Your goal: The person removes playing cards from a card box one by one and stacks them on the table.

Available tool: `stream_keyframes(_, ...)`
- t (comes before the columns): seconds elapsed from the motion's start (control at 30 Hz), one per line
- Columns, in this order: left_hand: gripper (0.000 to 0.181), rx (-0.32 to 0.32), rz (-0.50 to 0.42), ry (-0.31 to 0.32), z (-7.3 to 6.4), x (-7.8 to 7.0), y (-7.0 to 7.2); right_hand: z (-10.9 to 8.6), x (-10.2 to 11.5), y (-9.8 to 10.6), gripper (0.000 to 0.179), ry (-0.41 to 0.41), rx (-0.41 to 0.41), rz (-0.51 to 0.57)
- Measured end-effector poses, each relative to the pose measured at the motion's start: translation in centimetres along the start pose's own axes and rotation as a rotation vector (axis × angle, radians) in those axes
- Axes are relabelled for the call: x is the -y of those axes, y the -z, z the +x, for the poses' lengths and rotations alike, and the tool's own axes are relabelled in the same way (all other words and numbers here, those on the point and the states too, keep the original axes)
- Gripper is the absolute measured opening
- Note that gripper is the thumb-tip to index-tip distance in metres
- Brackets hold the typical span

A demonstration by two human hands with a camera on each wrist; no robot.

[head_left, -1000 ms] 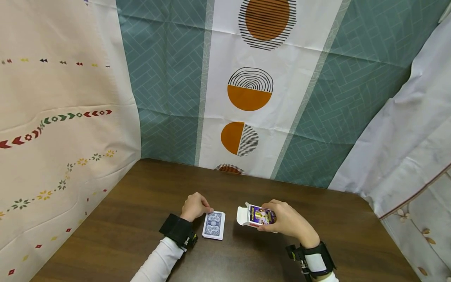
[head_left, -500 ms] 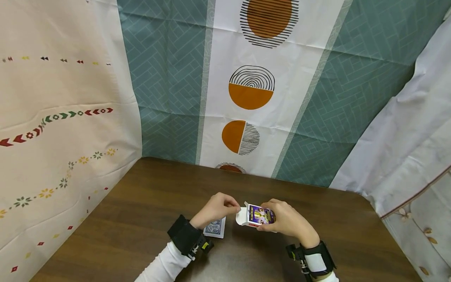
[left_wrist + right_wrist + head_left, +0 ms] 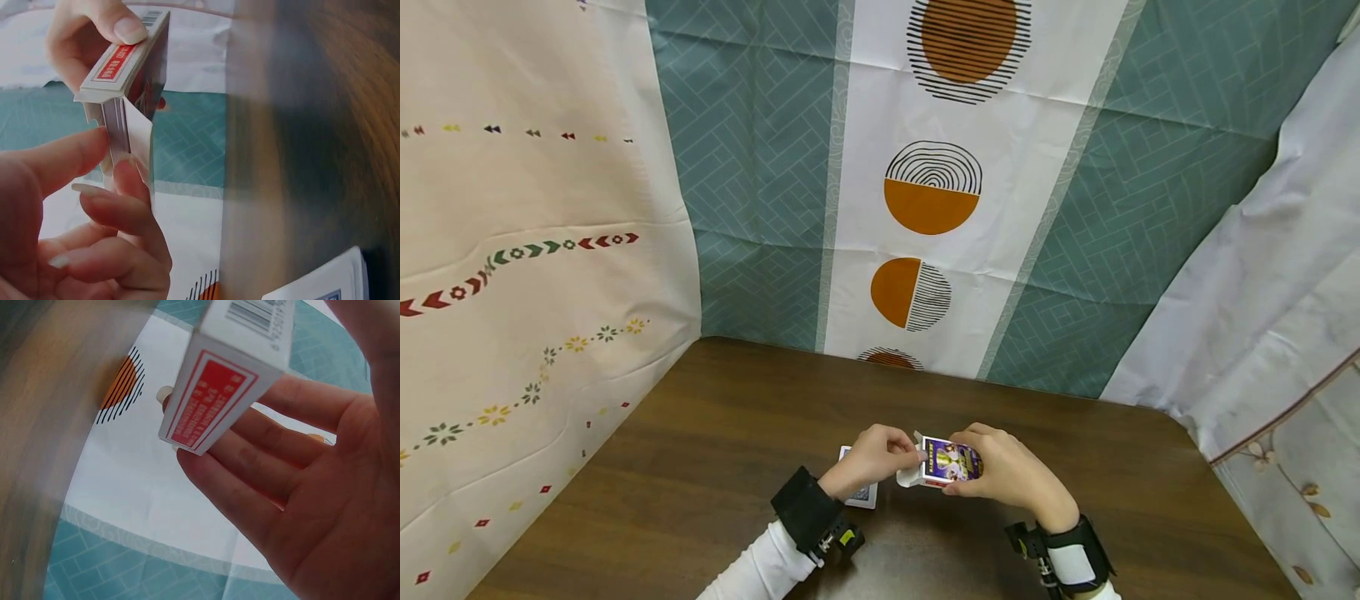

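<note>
My right hand point(image 3: 1011, 471) holds a purple-faced playing card box point(image 3: 951, 460) above the table, thumb on one narrow side and fingers on the other. The box's flap end faces left and is open; edges of playing cards point(image 3: 115, 128) show inside it in the left wrist view. At that opening, my left hand point(image 3: 874, 460) pinches the card edges between thumb and index finger, its other fingers curled. Under the left hand, a stack of blue-backed playing cards point(image 3: 863, 497) lies on the table, partly covered. The right wrist view shows the box's barcode end and red label.
A brown wooden table point(image 3: 760, 400) spreads under both hands. Patterned cloths hang behind it and at both sides, with a teal and white cloth point(image 3: 760, 167) at the back.
My left hand has left the card stack on the table and moved right to the box's opening, its fingertips now at the cards inside. The right hand and box have barely moved.
</note>
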State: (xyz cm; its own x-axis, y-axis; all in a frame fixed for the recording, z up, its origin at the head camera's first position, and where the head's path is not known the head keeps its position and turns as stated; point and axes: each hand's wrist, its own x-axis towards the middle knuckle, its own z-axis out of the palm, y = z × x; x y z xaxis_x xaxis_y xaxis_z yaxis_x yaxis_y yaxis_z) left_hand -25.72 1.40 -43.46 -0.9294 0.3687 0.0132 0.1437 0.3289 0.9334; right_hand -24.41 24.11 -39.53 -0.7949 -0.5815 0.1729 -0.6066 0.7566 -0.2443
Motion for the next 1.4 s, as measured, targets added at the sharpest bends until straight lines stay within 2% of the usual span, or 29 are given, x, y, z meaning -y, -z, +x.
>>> stream_keyframes(0.13, 0.019, 0.017, -0.039, 0.035, 0.0, -0.1, -0.1, 0.0, 0.1, 0.1, 0.056, 0.000, -0.007, -0.005)
stream_keyframes(0.3, 0.020, 0.043, -0.045, 0.059, -0.1, -0.1, -0.1, 0.1, 0.5, 0.2, 0.055, -0.002, -0.013, 0.004)
stream_keyframes(0.63, 0.022, 0.157, -0.124, 0.099, -0.2, 0.2, 0.8, -0.1, 0.5, 0.2, 0.057, -0.012, -0.013, 0.014)
stream_keyframes(1.0, 0.020, 0.158, -0.091, 0.074, -0.1, 0.0, 2.3, 0.0, 0.1, 0.4, 0.060, -0.032, -0.011, 0.009)
stream_keyframes(1.23, 0.017, 0.190, -0.149, 0.114, -0.5, -0.1, 3.4, 0.0, 0.1, 0.4, 0.060, -0.040, -0.008, 0.008)
stream_keyframes(1.4, 0.015, 0.201, -0.176, 0.116, -0.5, 0.0, 4.4, 0.0, 0.0, 0.4, 0.060, -0.047, -0.009, 0.003)
